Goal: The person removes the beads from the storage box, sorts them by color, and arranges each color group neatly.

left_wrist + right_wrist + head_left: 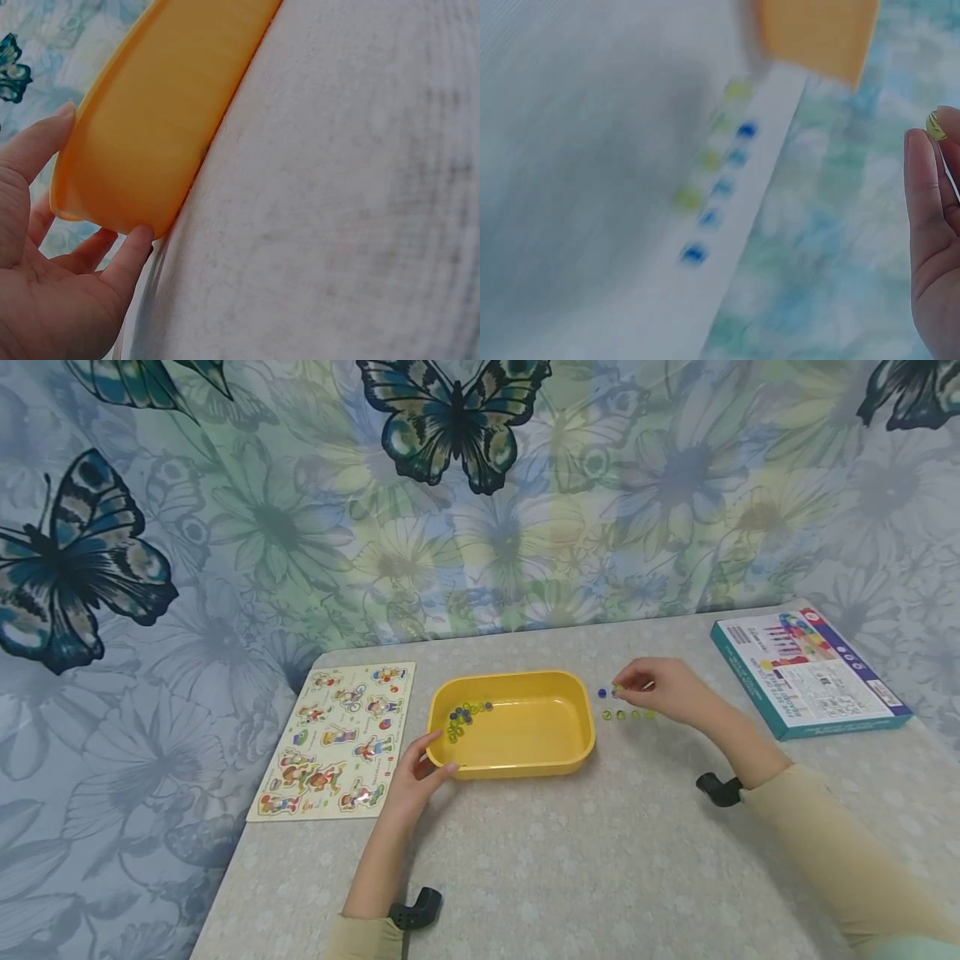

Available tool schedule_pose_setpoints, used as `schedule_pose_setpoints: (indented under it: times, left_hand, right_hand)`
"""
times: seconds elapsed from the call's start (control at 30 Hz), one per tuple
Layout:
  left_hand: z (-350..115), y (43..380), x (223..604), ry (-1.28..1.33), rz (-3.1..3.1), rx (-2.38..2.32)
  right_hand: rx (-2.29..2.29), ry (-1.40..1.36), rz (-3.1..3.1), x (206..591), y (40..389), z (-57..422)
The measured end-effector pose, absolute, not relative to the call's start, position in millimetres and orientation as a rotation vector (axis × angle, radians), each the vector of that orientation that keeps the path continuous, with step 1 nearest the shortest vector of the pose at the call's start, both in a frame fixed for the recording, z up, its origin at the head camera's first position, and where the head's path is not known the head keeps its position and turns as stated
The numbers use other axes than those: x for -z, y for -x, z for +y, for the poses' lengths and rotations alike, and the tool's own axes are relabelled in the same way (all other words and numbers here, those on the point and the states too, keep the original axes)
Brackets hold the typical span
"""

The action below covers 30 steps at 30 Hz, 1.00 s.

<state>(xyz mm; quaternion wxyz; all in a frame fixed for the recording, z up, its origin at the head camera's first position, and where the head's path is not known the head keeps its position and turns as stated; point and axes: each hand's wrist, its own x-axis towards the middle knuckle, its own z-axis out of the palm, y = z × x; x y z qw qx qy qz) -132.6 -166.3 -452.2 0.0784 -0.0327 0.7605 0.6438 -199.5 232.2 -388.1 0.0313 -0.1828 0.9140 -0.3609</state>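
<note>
A yellow plastic tray [525, 768] stands mid-table, with several green and blue glass marbles [463, 717] gathered at its left end. My left hand [405, 785] holds the tray's near left corner; in the left wrist view the thumb [45, 139] lies against the rim and the fingers touch the end wall. To the right of the tray, my right hand [663, 689] pinches a yellow-green marble [934, 126] between thumb and fingertips, above the tabletop. Below it lie a row of green marbles [621, 715] and a row of blue marbles [722, 187], the latter partly hidden by the hand in the head view.
A cream sheet of cartoon stickers [337, 735] lies left of the tray. At the back right a flat teal-edged box [813, 668] rests on the grey patterned table [570, 860]. Behind the table hangs a butterfly-and-flower cloth [510, 543].
</note>
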Motion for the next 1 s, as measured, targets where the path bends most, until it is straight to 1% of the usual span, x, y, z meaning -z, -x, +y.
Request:
schedule_pose_setpoints:
  times: [0.07,0.2,0.4,0.7,1.0]
  left_hand:
    - [-166.8,132.9,452.9,0.1,2.275,-1.931]
    - [-164.0,127.8,438.8,0.098,2.257,-1.918]
    - [-163.1,126.3,435.6,0.102,2.266,-1.907]
    - [-161.8,125.9,435.6,0.129,2.272,-1.894]
    - [-162.4,126.2,434.5,0.113,2.266,-1.907]
  right_hand:
    - [1.086,0.491,2.835,392.4,198.4,248.7]
    - [1.051,0.41,2.858,404.1,196.8,273.5]
    - [1.001,0.346,2.842,422.5,200.1,292.9]
    - [0.911,0.262,2.788,440.3,208.3,297.3]
    - [0.811,0.249,2.823,444.5,212.2,288.6]
